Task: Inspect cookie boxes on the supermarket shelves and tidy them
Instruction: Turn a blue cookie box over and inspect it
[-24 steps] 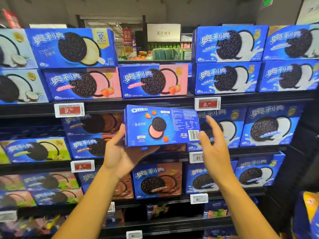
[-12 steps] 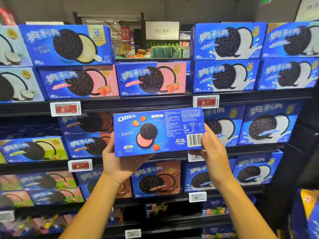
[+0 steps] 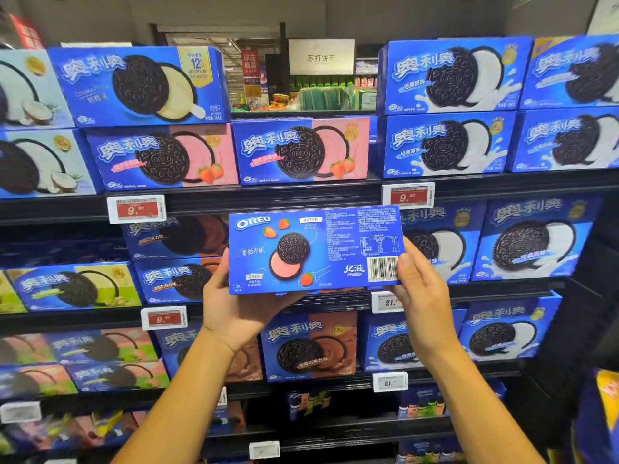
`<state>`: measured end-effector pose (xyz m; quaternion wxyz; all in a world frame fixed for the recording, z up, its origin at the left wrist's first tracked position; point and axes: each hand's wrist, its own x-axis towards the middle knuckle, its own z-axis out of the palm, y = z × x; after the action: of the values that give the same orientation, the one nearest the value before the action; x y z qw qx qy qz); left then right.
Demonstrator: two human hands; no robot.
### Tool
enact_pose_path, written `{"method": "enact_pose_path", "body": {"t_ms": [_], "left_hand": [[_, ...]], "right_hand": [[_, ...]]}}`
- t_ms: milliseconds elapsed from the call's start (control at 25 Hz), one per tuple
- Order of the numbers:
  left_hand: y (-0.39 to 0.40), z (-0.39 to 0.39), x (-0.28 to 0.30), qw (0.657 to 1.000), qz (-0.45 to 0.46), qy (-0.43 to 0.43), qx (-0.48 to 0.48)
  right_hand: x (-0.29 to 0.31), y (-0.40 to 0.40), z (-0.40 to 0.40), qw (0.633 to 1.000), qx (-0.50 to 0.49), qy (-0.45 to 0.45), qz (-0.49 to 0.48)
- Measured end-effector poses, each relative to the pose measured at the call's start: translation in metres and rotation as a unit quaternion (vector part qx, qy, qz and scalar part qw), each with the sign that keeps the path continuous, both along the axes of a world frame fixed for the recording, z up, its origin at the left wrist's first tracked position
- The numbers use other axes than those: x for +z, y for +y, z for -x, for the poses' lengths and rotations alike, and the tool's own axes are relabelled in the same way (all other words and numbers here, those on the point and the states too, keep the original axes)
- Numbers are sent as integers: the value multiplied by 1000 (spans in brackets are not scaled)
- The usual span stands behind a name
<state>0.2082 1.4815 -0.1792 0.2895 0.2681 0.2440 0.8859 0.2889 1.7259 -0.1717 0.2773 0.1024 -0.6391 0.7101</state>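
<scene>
While the dark supermarket shelves (image 3: 301, 195) stand packed with cookie boxes, we hold one flat blue cardboard cookie box (image 3: 315, 249) up in front of them, its back panel toward us — an OREO logo, a cookie over pink cream, strawberries, fine print and a barcode at the lower right. The box is level, off the shelf, in front of the second tier from the top. Our left hand (image 3: 234, 306) grips its lower left corner, thumb up along the left edge and the fingers curled behind and under. Our right hand (image 3: 418, 293) grasps the right end, thumb pressed beside the barcode and the fingers wrapped behind the box.

Directly above, on the top tier, two pink-and-blue strawberry boxes (image 3: 301, 150) stand side by side, with a gap over the right-hand one through which another aisle shows. To the right sit blue boxes with white cream (image 3: 445, 144), stacked two high. Red price tags (image 3: 136, 208) marked 9.90 are clipped to the shelf edge. Brown chocolate boxes (image 3: 310, 346) stand below our hands.
</scene>
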Motion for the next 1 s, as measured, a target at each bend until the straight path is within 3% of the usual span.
{"method": "enact_pose_path", "body": {"t_ms": [440, 1000], "left_hand": [[-2, -1, 11, 997, 36, 16, 73], [-5, -1, 33, 980, 136, -55, 134]], "right_hand": [[7, -1, 2, 998, 19, -15, 57], [37, 13, 13, 984, 40, -110, 136]]}}
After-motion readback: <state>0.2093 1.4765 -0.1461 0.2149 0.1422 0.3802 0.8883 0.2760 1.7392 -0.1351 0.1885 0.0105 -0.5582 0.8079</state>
